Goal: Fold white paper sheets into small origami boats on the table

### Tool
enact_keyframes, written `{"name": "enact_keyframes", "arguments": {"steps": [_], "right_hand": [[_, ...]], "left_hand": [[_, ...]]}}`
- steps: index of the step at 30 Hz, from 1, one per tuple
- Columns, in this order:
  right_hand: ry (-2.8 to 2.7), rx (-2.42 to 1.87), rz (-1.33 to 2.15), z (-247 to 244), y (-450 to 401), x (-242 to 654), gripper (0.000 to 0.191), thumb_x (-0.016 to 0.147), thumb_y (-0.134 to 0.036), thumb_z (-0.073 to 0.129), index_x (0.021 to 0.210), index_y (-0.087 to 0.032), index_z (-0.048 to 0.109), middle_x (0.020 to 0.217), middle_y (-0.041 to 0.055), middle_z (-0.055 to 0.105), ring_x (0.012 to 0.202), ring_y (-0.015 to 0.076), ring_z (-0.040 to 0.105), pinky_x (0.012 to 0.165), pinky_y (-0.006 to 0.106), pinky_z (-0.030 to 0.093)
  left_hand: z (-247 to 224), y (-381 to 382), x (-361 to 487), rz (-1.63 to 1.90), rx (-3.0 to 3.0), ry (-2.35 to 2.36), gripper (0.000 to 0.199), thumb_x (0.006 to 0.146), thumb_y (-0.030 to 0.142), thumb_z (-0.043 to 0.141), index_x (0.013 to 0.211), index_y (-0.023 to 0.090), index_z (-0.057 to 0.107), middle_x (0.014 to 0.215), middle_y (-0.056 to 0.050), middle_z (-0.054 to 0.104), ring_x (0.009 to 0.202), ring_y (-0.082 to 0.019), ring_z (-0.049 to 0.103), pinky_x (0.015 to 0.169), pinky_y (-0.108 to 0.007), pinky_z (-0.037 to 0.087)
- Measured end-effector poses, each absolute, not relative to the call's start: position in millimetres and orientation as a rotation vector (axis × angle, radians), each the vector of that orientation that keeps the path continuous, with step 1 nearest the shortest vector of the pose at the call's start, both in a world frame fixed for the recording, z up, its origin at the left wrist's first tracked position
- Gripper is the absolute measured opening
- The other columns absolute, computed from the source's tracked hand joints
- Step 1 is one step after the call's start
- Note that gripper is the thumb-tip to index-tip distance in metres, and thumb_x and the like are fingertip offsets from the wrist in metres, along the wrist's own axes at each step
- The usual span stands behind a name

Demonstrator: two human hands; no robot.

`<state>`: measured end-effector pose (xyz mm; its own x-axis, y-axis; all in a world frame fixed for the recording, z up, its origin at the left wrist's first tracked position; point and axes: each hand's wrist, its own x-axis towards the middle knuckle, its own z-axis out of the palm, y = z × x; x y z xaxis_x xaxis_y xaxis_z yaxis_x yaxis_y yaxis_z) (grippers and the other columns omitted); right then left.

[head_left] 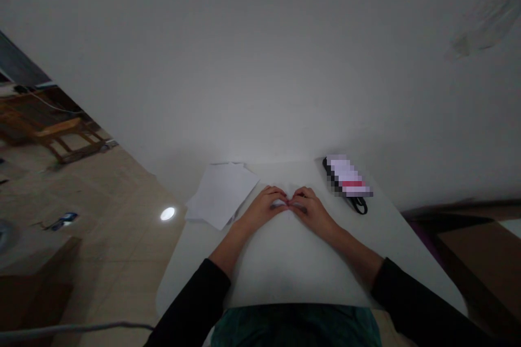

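My left hand (268,205) and my right hand (306,205) meet over the middle of the white table (301,265). Both have their fingers closed in a pinch on a small piece of white paper (279,203), which shows between the left thumb and fingers. The fingertips of the two hands touch or nearly touch. Most of the paper is covered by my fingers, so its folds and full shape are hidden. Left of my left hand lies a loose stack of white paper sheets (222,192), fanned unevenly.
A dark pouch or phone-like item with a strap (350,181), its top pixelated, lies at the table's back right. The white wall (260,65) rises behind the table. A wooden chair (61,127) stands on the tiled floor at left; a cardboard box (480,252) is at right.
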<state>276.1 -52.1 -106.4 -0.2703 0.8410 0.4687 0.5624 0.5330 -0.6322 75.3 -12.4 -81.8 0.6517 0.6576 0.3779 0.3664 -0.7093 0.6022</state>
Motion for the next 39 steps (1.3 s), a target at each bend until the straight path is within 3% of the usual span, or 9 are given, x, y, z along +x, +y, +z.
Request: {"name": "enact_keyframes", "arguments": {"steps": [6,10,15,23,26,30,39], "right_hand": [[-1.960,-1.543,0.352,-102,-38,271,0.056,0.074,-0.031,0.077,0.126,-0.023,0.058,0.126,0.0109,0.057,0.117,0.0313,0.047,0.095,0.048,0.039],[-1.930,-1.742,0.409,-96,-27,269,0.072,0.064,-0.040,0.083,0.129,-0.024,0.057,0.128,0.0106,0.054,0.116,0.0332,0.046,0.091,0.046,0.038],[-1.957,-1.746,0.395,-95,-26,273,0.066,0.063,-0.046,0.082,0.123,-0.029,0.063,0.124,0.0094,0.054,0.113,0.0317,0.046,0.086,0.042,0.037],[-1.914,-1.662,0.371,-96,-31,275,0.056,0.065,-0.044,0.081,0.117,-0.031,0.065,0.118,0.0086,0.057,0.110,0.0321,0.047,0.086,0.043,0.035],[-1.911,-1.628,0.372,-95,-33,274,0.054,0.066,-0.044,0.080,0.115,-0.031,0.065,0.118,0.0072,0.059,0.111,0.0323,0.046,0.086,0.042,0.034],[-1.896,-1.638,0.365,-93,-36,272,0.047,0.067,-0.042,0.080,0.109,-0.031,0.064,0.121,0.0051,0.061,0.116,0.0341,0.043,0.085,0.043,0.033],[-1.985,-1.581,0.266,-82,-44,270,0.033,0.071,-0.040,0.079,0.098,-0.026,0.064,0.114,0.0031,0.066,0.110,0.0305,0.046,0.083,0.041,0.030]], "left_hand": [[-78,4,66,0.735,2.385,0.851,0.013,0.088,0.027,0.063,0.094,0.020,0.074,0.106,-0.007,0.068,0.100,-0.018,0.062,0.094,-0.034,0.047],[-74,12,64,0.637,2.456,0.879,0.010,0.085,0.026,0.069,0.093,0.022,0.073,0.122,-0.006,0.066,0.112,-0.020,0.060,0.101,-0.038,0.043],[-72,6,62,0.567,2.519,1.013,0.009,0.085,0.030,0.069,0.090,0.024,0.074,0.127,-0.004,0.064,0.117,-0.023,0.057,0.102,-0.042,0.039],[-63,-5,60,0.572,2.576,1.040,0.018,0.085,0.030,0.069,0.104,0.029,0.070,0.126,-0.001,0.063,0.119,-0.021,0.053,0.102,-0.041,0.033],[-59,-8,62,0.582,2.585,1.049,0.038,0.085,0.028,0.068,0.122,0.030,0.060,0.128,-0.002,0.061,0.120,-0.021,0.052,0.102,-0.040,0.034],[-54,-13,64,0.573,2.545,1.118,0.067,0.086,0.025,0.067,0.144,0.030,0.035,0.125,-0.005,0.061,0.116,-0.022,0.054,0.098,-0.039,0.037],[-59,-16,64,0.536,2.603,1.087,0.054,0.089,0.025,0.062,0.139,0.024,0.043,0.130,-0.008,0.058,0.118,-0.023,0.053,0.101,-0.038,0.040]]}}
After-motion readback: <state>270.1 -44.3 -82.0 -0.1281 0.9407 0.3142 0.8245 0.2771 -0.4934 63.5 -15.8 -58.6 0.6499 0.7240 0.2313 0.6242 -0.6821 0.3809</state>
